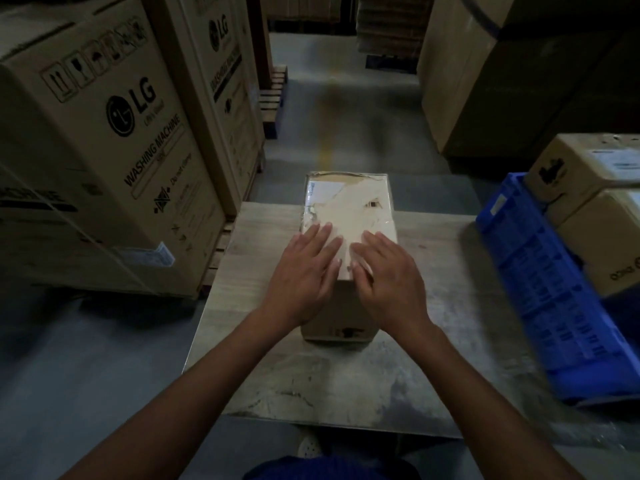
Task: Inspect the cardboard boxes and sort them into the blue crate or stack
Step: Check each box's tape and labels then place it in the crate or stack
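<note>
While both palms rest flat and unclenched, left hand [304,268] and right hand [388,275], on the tall tape-wrapped brown cardboard box [349,216] standing mid-bench [277,358]: glossy film may slip; narrow box may topple.

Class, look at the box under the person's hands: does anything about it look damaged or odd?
Yes. The box on the table has a torn, peeling top at its far end, with wrinkled clear tape along the edges. Both hands, left and right, lie flat on it.
</note>
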Tool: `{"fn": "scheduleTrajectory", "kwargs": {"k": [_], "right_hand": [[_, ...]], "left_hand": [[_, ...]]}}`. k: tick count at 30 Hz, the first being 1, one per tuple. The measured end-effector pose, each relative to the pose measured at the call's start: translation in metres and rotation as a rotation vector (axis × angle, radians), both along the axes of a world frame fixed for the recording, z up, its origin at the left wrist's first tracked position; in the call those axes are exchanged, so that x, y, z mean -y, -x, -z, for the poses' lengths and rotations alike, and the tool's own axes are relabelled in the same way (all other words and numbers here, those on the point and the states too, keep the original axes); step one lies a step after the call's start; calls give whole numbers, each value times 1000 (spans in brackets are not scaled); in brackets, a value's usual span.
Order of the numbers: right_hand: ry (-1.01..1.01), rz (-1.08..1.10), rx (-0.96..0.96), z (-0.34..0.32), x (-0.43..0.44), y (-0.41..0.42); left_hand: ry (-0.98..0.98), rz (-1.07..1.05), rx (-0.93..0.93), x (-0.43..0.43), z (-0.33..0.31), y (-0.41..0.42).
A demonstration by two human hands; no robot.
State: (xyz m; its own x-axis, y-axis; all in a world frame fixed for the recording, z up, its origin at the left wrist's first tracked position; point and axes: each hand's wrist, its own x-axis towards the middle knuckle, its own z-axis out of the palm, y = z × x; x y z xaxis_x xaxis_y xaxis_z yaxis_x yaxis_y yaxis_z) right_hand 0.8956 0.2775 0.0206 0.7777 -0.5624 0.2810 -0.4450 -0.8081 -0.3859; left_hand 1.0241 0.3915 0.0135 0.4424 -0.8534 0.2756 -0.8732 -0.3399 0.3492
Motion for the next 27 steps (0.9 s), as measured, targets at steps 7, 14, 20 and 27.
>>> {"fn": "scheduleTrajectory", "kwargs": {"k": [7, 14, 20, 27], "right_hand": [[46, -57, -70, -25, 11, -2], [-62, -1, -204, -42, 52, -42], [-64, -9, -223, -28, 52, -43], [97, 63, -265, -42, 55, -74]], "left_hand": [[-99, 40, 26, 9, -30, -20], [-254, -26, -18, 47, -33, -54], [-256, -25, -62, 48, -21, -58], [37, -121, -376, 52, -12, -60]]}}
